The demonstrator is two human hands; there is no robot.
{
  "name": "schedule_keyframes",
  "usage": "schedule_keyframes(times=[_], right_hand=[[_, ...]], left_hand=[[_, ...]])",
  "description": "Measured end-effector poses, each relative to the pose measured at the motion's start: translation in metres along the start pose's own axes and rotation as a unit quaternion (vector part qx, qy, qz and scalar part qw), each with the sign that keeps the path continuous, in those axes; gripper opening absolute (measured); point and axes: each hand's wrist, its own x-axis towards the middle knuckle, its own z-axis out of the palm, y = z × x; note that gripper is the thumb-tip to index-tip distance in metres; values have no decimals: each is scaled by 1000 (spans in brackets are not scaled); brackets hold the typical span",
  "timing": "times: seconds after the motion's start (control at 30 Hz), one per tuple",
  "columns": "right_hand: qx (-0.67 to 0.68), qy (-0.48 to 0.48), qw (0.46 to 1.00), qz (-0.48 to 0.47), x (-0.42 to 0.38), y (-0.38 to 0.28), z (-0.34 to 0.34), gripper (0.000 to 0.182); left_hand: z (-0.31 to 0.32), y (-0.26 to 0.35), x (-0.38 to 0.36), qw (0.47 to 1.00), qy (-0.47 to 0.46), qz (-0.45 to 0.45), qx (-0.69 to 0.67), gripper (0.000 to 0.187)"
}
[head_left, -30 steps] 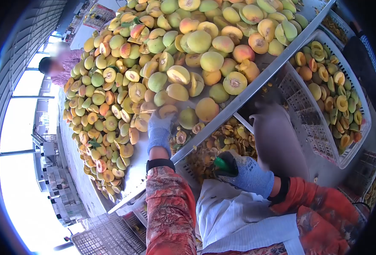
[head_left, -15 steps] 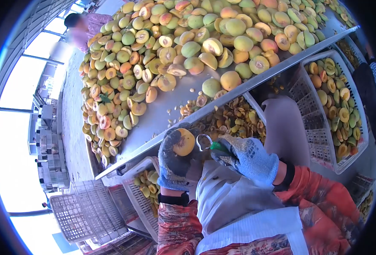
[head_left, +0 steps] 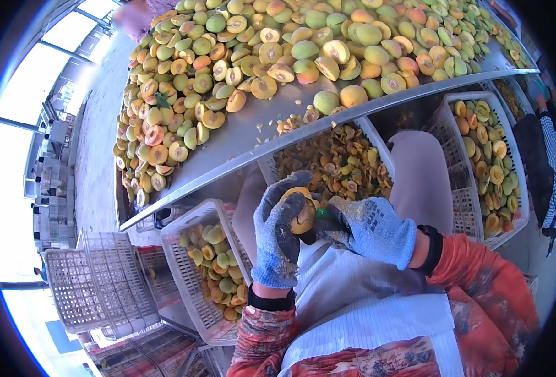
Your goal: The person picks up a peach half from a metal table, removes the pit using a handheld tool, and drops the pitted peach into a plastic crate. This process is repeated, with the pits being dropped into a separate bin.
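Observation:
My left hand (head_left: 279,234), in a grey-blue glove, is closed around a yellow-orange peach half (head_left: 302,210) held over my lap. My right hand (head_left: 367,227), also gloved, grips a green-handled tool (head_left: 324,215) whose tip is pressed into the peach half. Both hands meet just below the metal table's edge (head_left: 328,122). A large heap of whole and halved peaches (head_left: 278,50) covers the table beyond.
A white crate of pits and scraps (head_left: 337,160) sits under the table edge ahead. A crate of peach halves (head_left: 215,267) is at my lower left, another (head_left: 491,163) at the right. Empty crates (head_left: 96,283) stack at far left. Another person's sleeve (head_left: 551,144) shows at right.
My left hand took a peach half off the table and drew it back toward me. The right hand brought the tool against it, and my head tilted down.

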Motion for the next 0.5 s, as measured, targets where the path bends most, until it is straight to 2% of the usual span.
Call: schedule_keyframes(times=[0.07,0.13,0.17,0.2,0.23,0.3,0.33,0.37,0.4,0.47,0.5], right_hand=[[48,-13,999,8,-5,0,7,35],[96,-29,995,22,-9,2,16,35],[175,-52,983,22,-6,3,20,36],[252,-73,965,19,-3,4,21,36],[252,-73,965,19,1,3,19,36],[162,-123,977,61,6,0,13,32],[161,-123,977,60,6,1,15,32],[11,-29,999,13,4,3,21,35],[-139,65,988,-35,1,5,27,41],[-155,64,985,-40,-1,7,38,41],[-171,62,982,-47,-1,8,40,41]], left_hand=[[-2,-4,-4,1000,6,-10,8,29],[-7,-17,-6,997,0,75,12,29],[-6,-20,-7,998,-1,69,11,29],[-4,-20,-8,997,28,67,20,29],[-3,-19,-8,996,56,66,30,29],[-11,-31,0,994,77,76,17,29],[-12,-32,5,991,102,85,30,28],[-11,-33,8,987,127,92,44,27],[-10,-31,9,987,125,91,44,27],[-7,-26,10,986,163,8,32,27],[-7,-26,10,987,160,7,32,27]])
